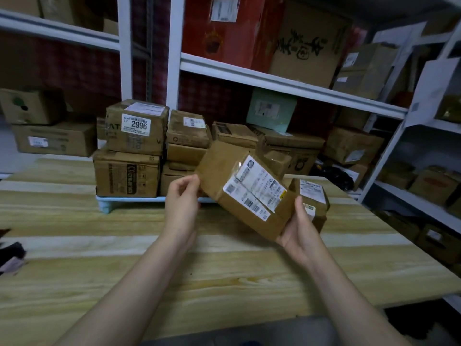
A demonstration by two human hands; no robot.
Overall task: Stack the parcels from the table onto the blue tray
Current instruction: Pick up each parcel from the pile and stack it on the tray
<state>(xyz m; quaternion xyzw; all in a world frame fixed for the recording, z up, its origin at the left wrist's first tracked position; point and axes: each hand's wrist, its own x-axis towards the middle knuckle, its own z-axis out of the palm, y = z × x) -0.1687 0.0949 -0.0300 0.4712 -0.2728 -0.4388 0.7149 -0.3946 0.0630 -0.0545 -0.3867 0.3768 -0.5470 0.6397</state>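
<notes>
- A dark cloth (11, 254) lies at the far left edge of the wooden table (87, 275), well apart from everything else.
- The blue tray (107, 205) stands on short legs toward the back of the table. Its front rim runs rightward from its left corner until the left arm covers it.
- Brown boxes are stacked on the tray in two or three layers. The 2996 box (136, 128) sits on the large bottom box (126, 174) at the left end, flush with the tray's left edge.
- A broad band of wood grain shows between the tray's front rim and the near table edge, crossed only by the two forearms.
- The left hand (181, 202) pinches the upper left corner of the held parcel (224, 176) between thumb and fingertips.
- The held parcel is off the table, tilted down to the right with its white labels facing up. It is just in front of the stack and hides the tray's right part.
- The right hand (300, 236) cups the parcel's lower right end, palm underneath and thumb up along the near side.
- A small parcel (314, 193) rests on the table just behind the right hand, near the table's right edge.
- That edge runs diagonally toward the near right, with a narrow gap between it and the white shelving (389, 161) loaded with boxes.
</notes>
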